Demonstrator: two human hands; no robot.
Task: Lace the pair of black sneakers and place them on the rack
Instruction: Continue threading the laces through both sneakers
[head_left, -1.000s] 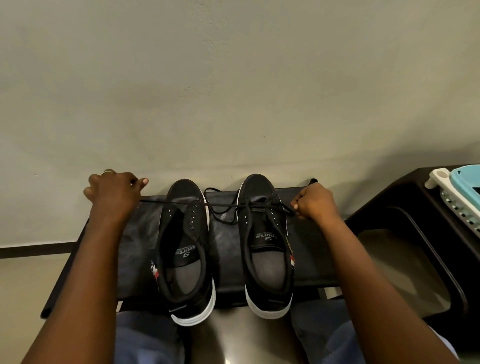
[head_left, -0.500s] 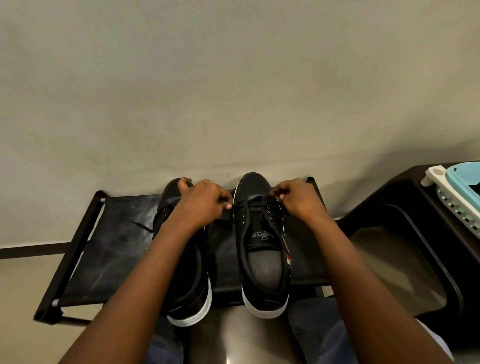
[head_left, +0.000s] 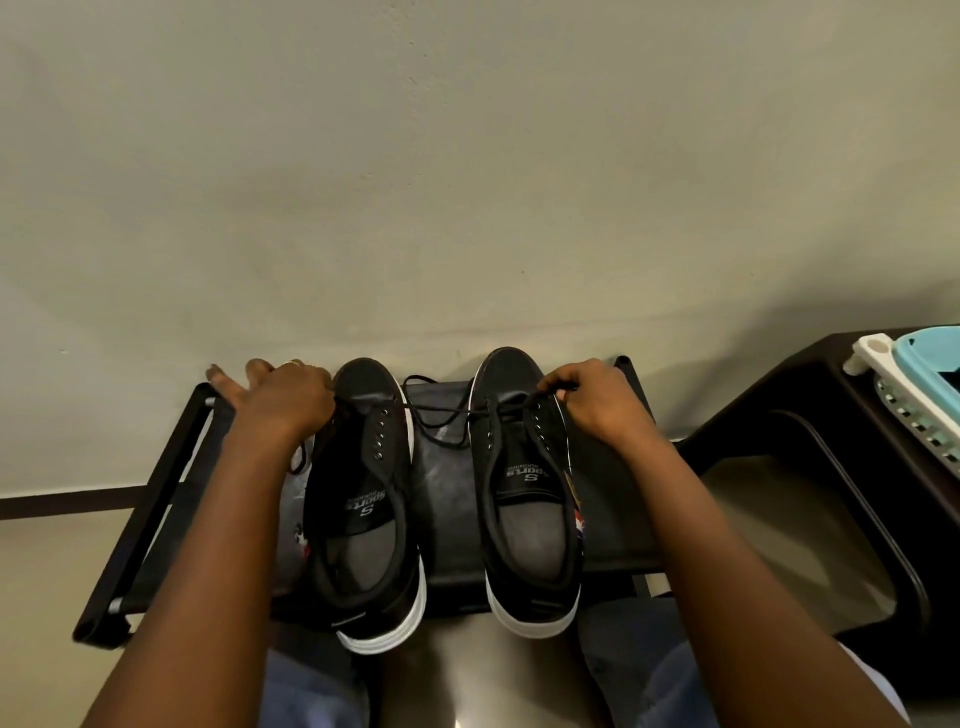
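**Two sneakers on the rack, lace only at the right shoe's toe-end eyelets**

Two black sneakers sit side by side on the rack (head_left: 171, 467), toes to the wall, heels toward the person. Long axes run near-to-far. Both overhang the rack's near edge a bit.

Right sneaker (head_left: 530, 493): the lace (head_left: 441, 413) crosses its far eyelets and nothing more. Left sneaker (head_left: 363, 499): eyelets bare as far as I can see.

Right hand (head_left: 587, 400) sits at the outer far edge of the right sneaker, fingers curled, pinching one lace end up near the toe-end eyelets. Forearm comes in along the shoe's outer side.

Left hand (head_left: 283, 402) is over the outer far edge of the left sneaker. Thumb and forefinger look closed on the other lace end, which runs taut across the left shoe's toe to the right shoe. Other fingers are splayed out toward the rack's corner. The pinch itself is partly hidden, so that's a judgement.

Key relation: the next open eyelets lie toward the person from the right hand, along the shoe's long axis. Right hand is right on them; the left is a full shoe away and has to come back across.

Judgement: early stage, first crossing being snugged. Slack is looped between the shoes.
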